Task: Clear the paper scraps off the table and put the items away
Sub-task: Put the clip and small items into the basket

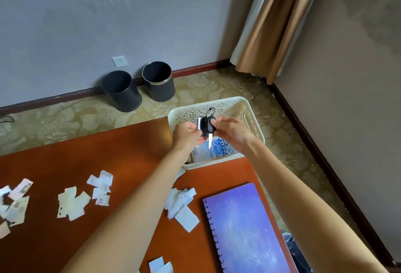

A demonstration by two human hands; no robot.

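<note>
Table (121,157), red-brown wood, carrying everything listed except the bins.
Spiral notebook (245,225), purple cover, closed, along the right edge near the near corner.
Basket (256,125), white openwork plastic, at the far right corner; a blue-and-white printed packet (219,153) lies inside.
Two waste bins (121,91), dark, on the carpet by the wall.
Paper scraps (72,204), torn, strewn from the left edge across the middle to the near edge.
Left hand (187,136) and right hand (234,132), both above the basket, each pinching one side of the pocket knife.
Pocket knife (207,126), black body, cord loop on top, short blade pointing down.
</note>
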